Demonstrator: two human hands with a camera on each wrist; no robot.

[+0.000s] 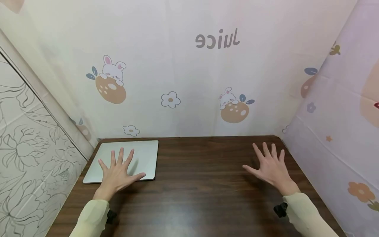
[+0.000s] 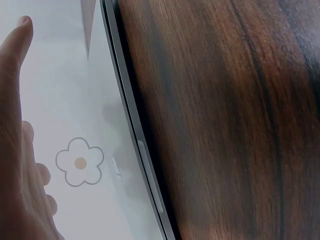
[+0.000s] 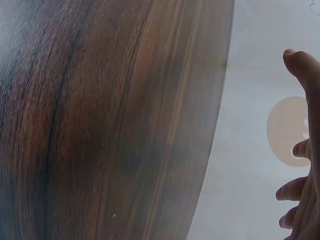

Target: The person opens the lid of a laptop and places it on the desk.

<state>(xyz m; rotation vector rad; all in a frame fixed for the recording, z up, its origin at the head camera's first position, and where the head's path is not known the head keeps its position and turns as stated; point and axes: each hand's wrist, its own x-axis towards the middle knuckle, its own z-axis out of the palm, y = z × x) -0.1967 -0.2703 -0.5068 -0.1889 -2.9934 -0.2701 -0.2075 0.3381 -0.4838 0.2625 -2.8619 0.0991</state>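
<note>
Beneath me spreads a dark-brown, wood-grained, round-cornered worktop (image 1: 189, 197). On its far left part lies a thin, silver, rectangular closed laptop (image 1: 144, 157). My left hand (image 1: 116, 175) hovers over it, my right hand (image 1: 272, 168) over the worktop's right side; each grip is wide, fingers splayed.

Tally, table as reference

Table (image 1: 195, 184): 1. On table: laptop (image 1: 146, 158), 1. Above table: hands, 2 (left hand (image 1: 116, 174), right hand (image 1: 272, 169)); digits visible, 5 per hand, total 10; pale sleeves, 2 (left sleeve (image 1: 91, 215), right sleeve (image 1: 303, 210)); black wrist pieces, 2 (left piece (image 1: 111, 216), right piece (image 1: 280, 209)). Behind table: printed rabbits, 2 (left rabbit (image 1: 113, 72), right rabbit (image 1: 227, 98)); printed word "Juice" (image 1: 218, 40), 1.
</note>
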